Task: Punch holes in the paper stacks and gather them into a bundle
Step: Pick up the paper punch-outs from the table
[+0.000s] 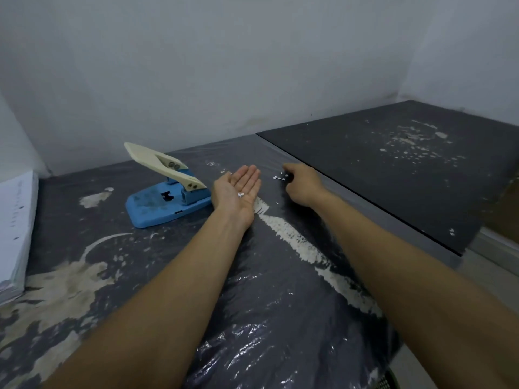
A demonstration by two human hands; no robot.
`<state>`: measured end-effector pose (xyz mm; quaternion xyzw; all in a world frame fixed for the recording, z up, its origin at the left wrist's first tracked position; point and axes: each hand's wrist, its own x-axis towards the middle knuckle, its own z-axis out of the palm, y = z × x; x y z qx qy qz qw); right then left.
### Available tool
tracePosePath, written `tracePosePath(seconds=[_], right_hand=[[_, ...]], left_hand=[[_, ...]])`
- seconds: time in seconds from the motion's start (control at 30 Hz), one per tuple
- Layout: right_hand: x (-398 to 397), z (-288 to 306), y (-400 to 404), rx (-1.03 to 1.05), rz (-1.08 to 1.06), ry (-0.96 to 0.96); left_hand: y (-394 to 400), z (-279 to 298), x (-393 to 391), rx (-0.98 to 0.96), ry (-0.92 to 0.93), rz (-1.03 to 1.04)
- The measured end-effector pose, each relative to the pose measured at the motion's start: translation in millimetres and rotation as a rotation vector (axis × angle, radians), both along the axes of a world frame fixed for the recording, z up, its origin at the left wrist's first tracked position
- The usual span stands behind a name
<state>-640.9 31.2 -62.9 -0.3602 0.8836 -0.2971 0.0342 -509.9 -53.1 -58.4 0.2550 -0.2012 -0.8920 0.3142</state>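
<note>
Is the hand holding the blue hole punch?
No, the blue hole punch with the cream lever sits untouched on the table, while the left hand lies palm-up beside it with tiny paper bits in it.

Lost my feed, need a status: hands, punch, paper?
Left hand palm up, paper bits in it. Right hand fingers curled beside scattered bits. Hole punch untouched. Paper stack far left.
</note>
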Motion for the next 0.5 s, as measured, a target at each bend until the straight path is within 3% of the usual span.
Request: tracePosePath(seconds=[0.2,0.37,0.5], right_hand=[[1,-7,4,0.017,0.178,0.032],[-8,-4,20,-0.122,0.127,-0.011],[-6,0,14,0.021,0.178,0.053]], left_hand=[[3,-6,-2,-0.008,0.028,0.039],[4,-10,-1,0.001,0.07,0.047],[5,-11,2,-0.005,0.092,0.045]])
